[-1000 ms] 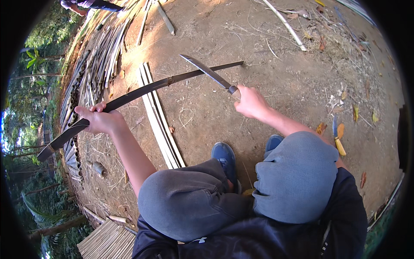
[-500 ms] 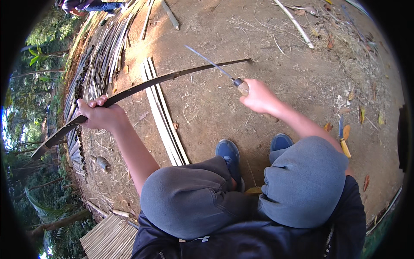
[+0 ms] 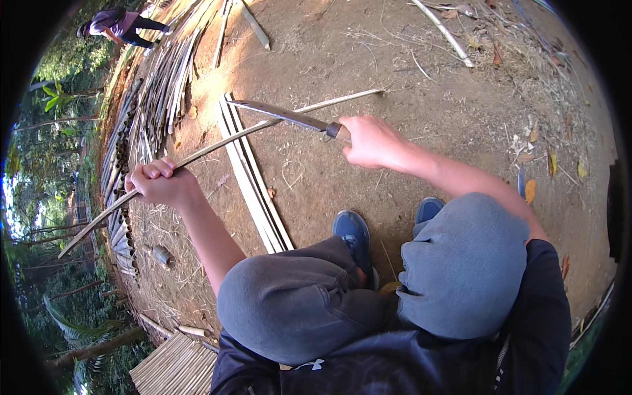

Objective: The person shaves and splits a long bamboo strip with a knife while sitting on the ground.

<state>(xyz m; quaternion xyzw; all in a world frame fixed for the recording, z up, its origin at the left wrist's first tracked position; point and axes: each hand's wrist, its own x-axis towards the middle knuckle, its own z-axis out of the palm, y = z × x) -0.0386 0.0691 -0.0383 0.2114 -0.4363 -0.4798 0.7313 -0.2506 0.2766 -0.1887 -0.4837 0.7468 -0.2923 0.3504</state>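
Head view: left hand (image 3: 160, 183) fisted tight around a long bamboo strip (image 3: 217, 146) slanting above the dirt. Right hand (image 3: 370, 140) clenched on a machete (image 3: 284, 115), blade laid across the strip. Split slats (image 3: 253, 178) lie flat beneath.

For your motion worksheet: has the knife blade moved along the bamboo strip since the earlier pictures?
Yes. The knife blade now crosses the bamboo strip nearer the left hand.

— What colours do you see?
— Pale tan bamboo strip (image 3: 217, 148), grey steel machete blade (image 3: 280, 114), blue shoes (image 3: 352, 230), grey trousers (image 3: 461, 263).
— And the ground?
— Reddish-brown dirt (image 3: 408, 79), with yellow leaves (image 3: 530, 191); a distant person (image 3: 118, 25) wears purple.
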